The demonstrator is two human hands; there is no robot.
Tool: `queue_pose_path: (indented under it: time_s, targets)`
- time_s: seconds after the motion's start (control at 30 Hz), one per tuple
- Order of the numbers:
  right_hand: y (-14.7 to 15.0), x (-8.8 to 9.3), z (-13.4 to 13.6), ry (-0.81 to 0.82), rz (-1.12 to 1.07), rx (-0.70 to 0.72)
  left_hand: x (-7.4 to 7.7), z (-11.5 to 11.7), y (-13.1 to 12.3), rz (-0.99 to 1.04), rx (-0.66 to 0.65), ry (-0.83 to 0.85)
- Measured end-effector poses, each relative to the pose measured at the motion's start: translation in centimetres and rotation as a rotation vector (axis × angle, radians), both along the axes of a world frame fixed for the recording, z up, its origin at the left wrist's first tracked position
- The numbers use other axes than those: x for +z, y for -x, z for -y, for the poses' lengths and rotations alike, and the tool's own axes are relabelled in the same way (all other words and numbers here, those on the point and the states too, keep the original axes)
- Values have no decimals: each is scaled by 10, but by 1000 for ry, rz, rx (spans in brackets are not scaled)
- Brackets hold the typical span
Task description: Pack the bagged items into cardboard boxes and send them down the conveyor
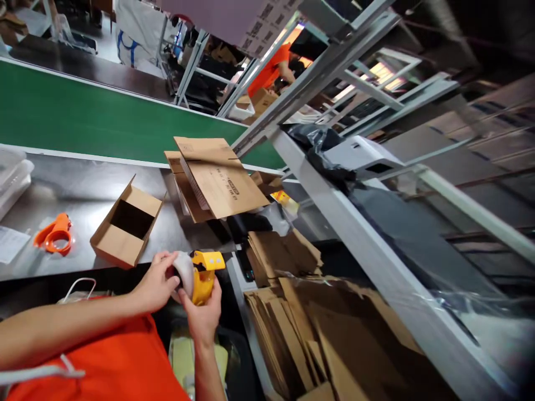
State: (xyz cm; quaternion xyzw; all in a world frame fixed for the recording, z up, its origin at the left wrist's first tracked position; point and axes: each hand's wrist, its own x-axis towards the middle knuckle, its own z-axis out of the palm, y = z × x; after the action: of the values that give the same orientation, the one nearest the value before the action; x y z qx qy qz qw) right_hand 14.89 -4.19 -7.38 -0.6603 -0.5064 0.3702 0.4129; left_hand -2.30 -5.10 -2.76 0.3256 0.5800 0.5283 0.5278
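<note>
The open box [122,245] stood on the table [79,181]. The left hand [156,281], its forearm reaching inward from the left, had bent fingers pinching the tape roll [185,270]. The yellow dispenser [203,287] was held between both hands, before the body. The right hand [203,316], its forearm rising steeply, supported it from below, thumb and fingers on opposite sides.
</note>
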Motion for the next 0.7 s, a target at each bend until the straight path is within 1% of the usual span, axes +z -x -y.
queue_pose_path:
  time_s: [0.07, 0.1, 0.2, 0.23, 0.33, 0.4, 0.43, 0.5, 0.57, 0.7]
  targets:
    - [-6, 5, -4, -13, -50, 28, 3, 8, 6, -126, -60, -71]
    - [-8, 6, -5, -26, -75, 35, 5, 11, 10, -152, -79, -107]
    - [-12, 10, -9, -54, -170, 35, 12, 17, 27, -111, -136, -172]
    - [-14, 11, -10, -50, -206, 32, 14, 18, 33, -94, -137, -180]
    - [-17, 11, -12, -18, -339, -4, 15, 21, 43, -137, -47, -170]
    - [-19, 9, -8, 17, -440, -12, 12, 23, 41, -137, 15, -103]
    - [-20, 8, -5, 36, -482, 1, 11, 24, 38, -90, 8, -64]
    - [-22, 1, 4, 56, -537, 46, 9, 27, 30, 69, -52, -19]
    - [-26, -8, 14, 42, -556, 69, 11, 31, 24, 212, -116, -33]
    - [-32, -26, 35, -1, -528, 59, 25, 35, 27, 308, -159, -69]
